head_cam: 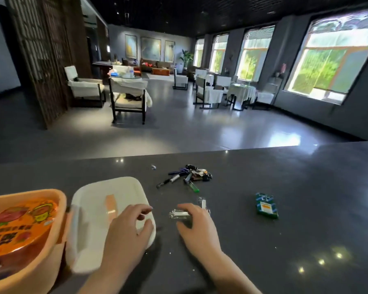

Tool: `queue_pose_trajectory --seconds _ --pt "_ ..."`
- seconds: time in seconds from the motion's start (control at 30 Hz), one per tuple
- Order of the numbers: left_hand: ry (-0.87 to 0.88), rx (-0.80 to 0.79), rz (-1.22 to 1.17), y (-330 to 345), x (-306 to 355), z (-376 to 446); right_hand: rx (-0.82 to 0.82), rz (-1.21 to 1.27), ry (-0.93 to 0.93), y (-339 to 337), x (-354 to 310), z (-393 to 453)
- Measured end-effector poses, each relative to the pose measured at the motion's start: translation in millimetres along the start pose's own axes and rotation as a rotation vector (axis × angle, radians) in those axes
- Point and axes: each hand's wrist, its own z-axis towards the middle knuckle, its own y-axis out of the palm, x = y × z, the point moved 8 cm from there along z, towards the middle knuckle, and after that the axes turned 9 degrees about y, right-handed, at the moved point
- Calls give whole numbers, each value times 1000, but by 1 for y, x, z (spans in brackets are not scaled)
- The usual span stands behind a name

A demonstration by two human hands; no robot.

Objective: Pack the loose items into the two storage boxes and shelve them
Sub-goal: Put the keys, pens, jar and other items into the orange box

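Note:
A white storage box (115,187) lies on the dark counter with a pale orange strip inside. My left hand (125,228) rests on its right rim, fingers curled and apart. To its left stands an orange box (51,196) holding an orange printed packet. My right hand (197,228) is on the counter with its fingers closing around a small clear shiny item (179,214). A second clear piece (203,202) lies just beyond. Farther back sits a pile of pens, a green lighter and keys (189,176). A green packet (266,205) lies to the right.
The dark stone counter (306,198) runs wide to the right, its far edge dropping to a grey floor. A tiny silver scrap (153,167) lies near the far edge. Chairs and tables stand across the room beyond.

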Motion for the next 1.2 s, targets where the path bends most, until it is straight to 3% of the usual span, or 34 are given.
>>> queue_pose_trajectory --seconds 0.17,0.37,0.57,0.7,0.8,0.9,1.03,1.2 --pt "19 -294 89 111 1 20 36 -79 97 -28 74 11" --pt "30 -492 291 190 -22 46 -89 -196 134 -22 120 50" --pt "-78 -348 347 198 -37 60 -53 -32 141 -23 145 91" --pt "-187 -241 243 209 -28 72 45 65 164 -41 163 104" --pt "-204 -347 283 236 -12 77 255 11 211 -83 191 112" --pt "-192 -411 366 253 -6 72 444 -146 429 -130 239 117" --pt "-152 -383 420 248 -3 68 332 -234 717 -136 287 119" --pt "-156 -417 437 229 0 58 242 -238 662 -121 267 116"
